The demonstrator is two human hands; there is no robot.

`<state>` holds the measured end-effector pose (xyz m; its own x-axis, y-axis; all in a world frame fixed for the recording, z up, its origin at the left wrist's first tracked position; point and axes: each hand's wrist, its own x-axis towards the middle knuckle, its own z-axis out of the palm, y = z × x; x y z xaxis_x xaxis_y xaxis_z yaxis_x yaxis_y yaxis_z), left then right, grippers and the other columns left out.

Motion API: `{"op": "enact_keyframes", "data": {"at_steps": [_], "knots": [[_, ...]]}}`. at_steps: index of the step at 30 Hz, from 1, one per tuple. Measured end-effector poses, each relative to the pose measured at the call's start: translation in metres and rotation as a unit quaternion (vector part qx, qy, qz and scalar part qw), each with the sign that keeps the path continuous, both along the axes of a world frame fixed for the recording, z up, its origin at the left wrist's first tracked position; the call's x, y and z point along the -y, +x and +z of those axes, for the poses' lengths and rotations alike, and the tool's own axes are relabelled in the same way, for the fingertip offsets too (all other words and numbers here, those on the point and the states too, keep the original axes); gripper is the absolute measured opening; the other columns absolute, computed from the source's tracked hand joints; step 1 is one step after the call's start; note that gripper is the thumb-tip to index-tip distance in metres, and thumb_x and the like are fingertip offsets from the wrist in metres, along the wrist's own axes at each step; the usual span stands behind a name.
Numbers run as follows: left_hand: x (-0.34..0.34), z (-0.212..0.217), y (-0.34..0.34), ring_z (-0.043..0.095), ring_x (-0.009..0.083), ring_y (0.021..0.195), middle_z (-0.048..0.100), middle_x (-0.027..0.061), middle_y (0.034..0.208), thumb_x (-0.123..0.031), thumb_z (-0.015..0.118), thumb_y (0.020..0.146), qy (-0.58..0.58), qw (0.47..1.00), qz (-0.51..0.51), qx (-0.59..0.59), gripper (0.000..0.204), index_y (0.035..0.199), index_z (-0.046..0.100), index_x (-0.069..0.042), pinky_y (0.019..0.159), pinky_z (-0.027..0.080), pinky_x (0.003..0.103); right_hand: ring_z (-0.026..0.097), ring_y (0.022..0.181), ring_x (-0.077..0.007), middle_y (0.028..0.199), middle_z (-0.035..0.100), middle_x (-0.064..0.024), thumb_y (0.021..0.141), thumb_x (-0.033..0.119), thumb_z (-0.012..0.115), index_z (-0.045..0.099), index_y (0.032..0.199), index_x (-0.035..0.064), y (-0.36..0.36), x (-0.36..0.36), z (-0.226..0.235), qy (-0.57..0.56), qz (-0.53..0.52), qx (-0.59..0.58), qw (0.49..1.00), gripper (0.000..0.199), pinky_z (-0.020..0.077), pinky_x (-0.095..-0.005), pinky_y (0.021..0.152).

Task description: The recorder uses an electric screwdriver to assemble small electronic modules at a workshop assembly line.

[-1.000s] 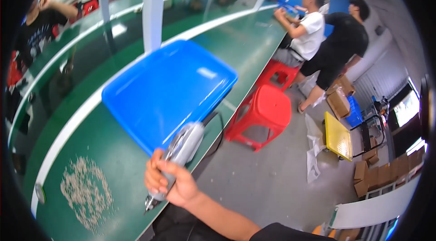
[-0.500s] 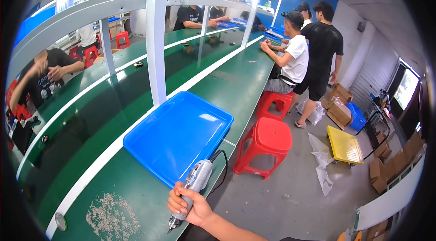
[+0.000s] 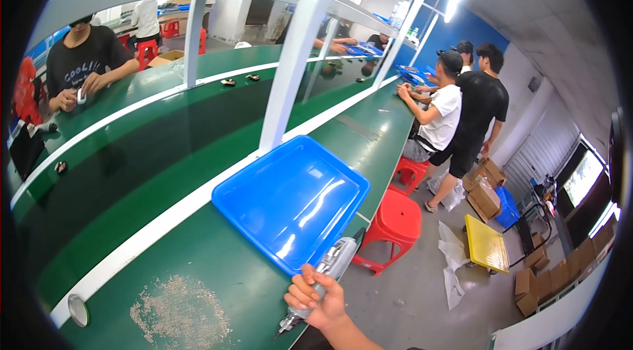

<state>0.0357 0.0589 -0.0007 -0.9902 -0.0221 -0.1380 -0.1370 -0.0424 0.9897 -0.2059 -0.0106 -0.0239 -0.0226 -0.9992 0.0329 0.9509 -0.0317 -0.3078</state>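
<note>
An electric screwdriver (image 3: 335,259), silver-grey with a dark cord end, lies tilted in my right hand (image 3: 320,300). My fingers wrap round its body, and its bit points down toward the near edge of the green bench. Just beyond the hand is a shallow blue tray (image 3: 290,198), with nothing lying in it. To the left of my hand, many tiny screw-like pieces (image 3: 181,314) are spread in a loose patch on the bench. My left hand is out of view.
A white upright post (image 3: 293,66) stands behind the tray, beside a dark conveyor belt (image 3: 138,172) carrying small parts. A round metal lid or dish (image 3: 78,310) sits at lower left. Red stools (image 3: 397,215) and a yellow cart (image 3: 486,243) are at right. Several people work along the line.
The whole view has shifted, so tray, post and my right hand appear farther right. The screwdriver stays in my grip. Across the belt, a person's hands have come down and hold a small white thing.
</note>
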Motion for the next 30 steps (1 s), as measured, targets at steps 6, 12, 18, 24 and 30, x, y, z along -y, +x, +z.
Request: {"op": "enact_keyframes", "data": {"at_steps": [6, 12, 18, 24, 30], "knots": [[0.003, -0.001, 0.001, 0.063, 0.0342, 0.083, 0.065, 0.0188, 0.088, -0.012, 0.054, 0.087, -0.037, 0.997, 0.052, 0.035, 0.018, 0.094, 0.063, 0.001, 0.071, 0.049, 0.039, 0.038, 0.049, -0.0082, 0.056, 0.038, 0.0022, 0.090, 0.023, 0.051, 0.049, 0.078, 0.0093, 0.001, 0.001, -0.004, -0.001, 0.003, 0.005, 1.000, 0.018, 0.0349, -0.0255, 0.056], [0.006, 0.000, 0.001, 0.063, 0.0354, 0.086, 0.065, 0.0194, 0.091, -0.013, 0.054, 0.087, -0.042, 0.996, 0.054, 0.053, 0.019, 0.094, 0.064, 0.002, 0.073, 0.049, 0.040, 0.038, 0.049, -0.0082, 0.056, 0.038, 0.0023, 0.090, 0.022, 0.050, 0.051, 0.081, 0.0090, 0.001, 0.000, -0.002, 0.004, 0.003, 0.003, 1.000, 0.016, 0.0355, -0.0252, 0.057], [0.011, 0.006, -0.001, 0.062, 0.0367, 0.089, 0.064, 0.0205, 0.092, -0.014, 0.053, 0.088, -0.043, 0.995, 0.051, 0.068, 0.020, 0.095, 0.063, 0.002, 0.075, 0.049, 0.040, 0.038, 0.049, -0.0082, 0.057, 0.038, 0.0025, 0.091, 0.022, 0.050, 0.051, 0.082, 0.0089, 0.000, 0.000, -0.004, -0.001, 0.011, 0.009, 1.000, 0.016, 0.0359, -0.0254, 0.057], [0.012, 0.009, -0.002, 0.062, 0.0373, 0.090, 0.064, 0.0210, 0.093, -0.014, 0.053, 0.089, -0.048, 0.995, 0.048, 0.073, 0.021, 0.096, 0.063, 0.003, 0.075, 0.049, 0.040, 0.038, 0.049, -0.0079, 0.056, 0.038, 0.0029, 0.091, 0.022, 0.050, 0.051, 0.080, 0.0095, 0.001, 0.000, -0.002, 0.000, 0.008, 0.000, 1.000, 0.017, 0.0360, -0.0251, 0.057], [0.011, 0.008, -0.002, 0.062, 0.0371, 0.091, 0.064, 0.0210, 0.094, -0.014, 0.053, 0.089, -0.054, 0.994, 0.046, 0.080, 0.021, 0.096, 0.063, 0.003, 0.076, 0.049, 0.040, 0.038, 0.048, -0.0077, 0.056, 0.038, 0.0032, 0.091, 0.023, 0.050, 0.050, 0.078, 0.0100, 0.000, 0.001, -0.003, -0.006, 0.012, 0.001, 1.000, 0.018, 0.0357, -0.0249, 0.057]]}}
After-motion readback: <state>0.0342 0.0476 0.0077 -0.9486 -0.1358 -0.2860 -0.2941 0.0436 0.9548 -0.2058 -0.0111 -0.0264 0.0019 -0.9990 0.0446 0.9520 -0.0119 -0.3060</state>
